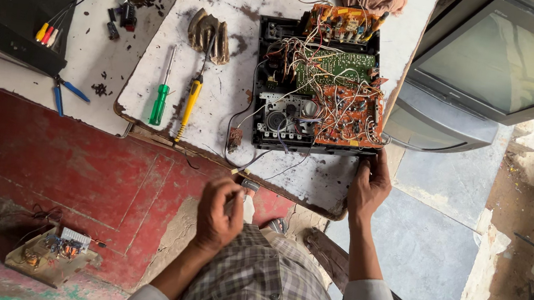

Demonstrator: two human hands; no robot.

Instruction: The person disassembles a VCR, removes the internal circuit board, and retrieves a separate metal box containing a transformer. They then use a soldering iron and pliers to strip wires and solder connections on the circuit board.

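Orange and green circuit boards lie bare inside the opened black chassis (316, 89), an uncased electronic unit on the stained white board (229, 7) that serves as a worktop; its cover is already off and a tangle of thin white, red and blue wires spreads over the boards. Judging from that, the opening-up is done, while whatever work on the boards is meant looks unfinished, since nothing is closed again and loose leads hang from the chassis's near edge. The right hand (367, 188) rests against the near right corner of the chassis, fingers curled over its lower edge, holding it. The left hand (219, 212), nearer the body than the chassis and below the board's edge, is closed around a small pale part (250, 186) at the end of a wire running out of the chassis; what the part is cannot be told. Left of the chassis a green-handled screwdriver (160, 100) and a yellow-handled tool (189, 102) lie side by side, untouched. Farther left are blue-handled pliers (65, 92) and a black device (11, 1) with coloured plugs. Right of the chassis stands a grey television set (487, 67). Another small circuit board (51, 253) lies on the red floor, well apart from the chassis.
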